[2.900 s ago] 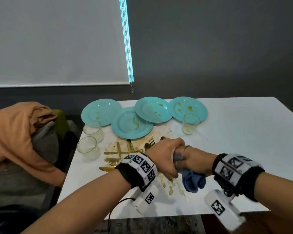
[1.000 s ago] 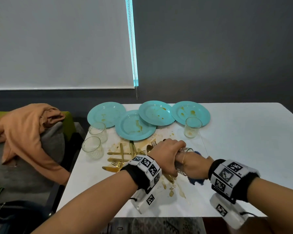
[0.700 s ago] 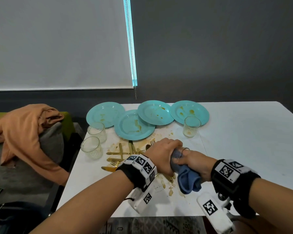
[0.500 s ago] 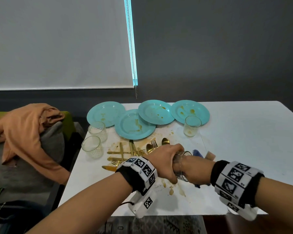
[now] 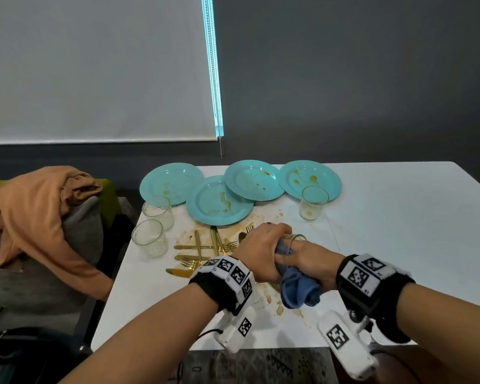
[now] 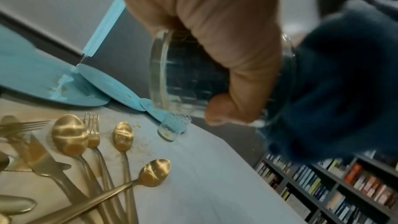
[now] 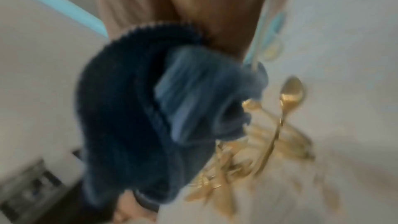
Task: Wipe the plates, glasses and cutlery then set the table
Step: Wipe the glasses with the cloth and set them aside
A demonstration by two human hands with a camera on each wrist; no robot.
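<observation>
My left hand [image 5: 262,249] grips a clear glass [image 5: 295,239] held on its side above the table; the glass [image 6: 183,77] fills the middle of the left wrist view. My right hand [image 5: 306,259] holds a blue cloth [image 5: 298,291] stuffed into the glass mouth, with the cloth [image 7: 150,113] hanging in a bunch below. Several teal plates [image 5: 219,200] with orange smears overlap at the table's far side. Gold cutlery [image 5: 203,249] lies in a heap on a stained patch under my left hand. Three other glasses stand upright: two at the left [image 5: 149,238] and one [image 5: 313,202] by the right plate.
The white table [image 5: 399,231] carries orange spill marks near my hands. An orange garment [image 5: 39,212] drapes over a chair to the left. A bookshelf [image 6: 333,185] shows beyond the table edge in the left wrist view.
My right wrist has twisted back and forth, so the blue cloth hangs out below the glass again after being tucked out of sight half a second ago. The left hand stays put.
</observation>
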